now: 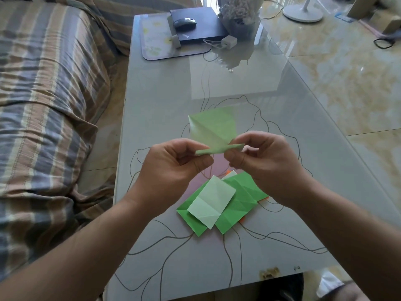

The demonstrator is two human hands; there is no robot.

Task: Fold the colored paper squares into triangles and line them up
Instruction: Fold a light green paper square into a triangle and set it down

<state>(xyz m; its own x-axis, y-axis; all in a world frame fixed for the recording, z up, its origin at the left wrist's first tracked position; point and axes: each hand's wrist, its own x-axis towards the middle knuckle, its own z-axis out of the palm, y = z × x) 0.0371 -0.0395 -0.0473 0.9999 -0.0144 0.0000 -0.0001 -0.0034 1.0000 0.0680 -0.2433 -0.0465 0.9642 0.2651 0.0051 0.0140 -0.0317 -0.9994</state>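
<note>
Both hands hold one light green paper square (213, 129) in the air above the table, its near edge bent over into a narrow fold. My left hand (173, 168) pinches the left end of that fold. My right hand (262, 161) pinches the right end. Below them a loose pile of paper squares (219, 203) lies on the glass table (165, 101): a pale green creased sheet on top, bright green sheets under it, orange edges peeking out at the right.
At the table's far end sit a mat (156, 40), a black laptop (199, 25) with a mouse (184, 23) on it, a white charger (229, 41) and a flower vase (240, 16). A striped sofa (47, 101) runs along the left. A fan base (302, 13) stands on the floor.
</note>
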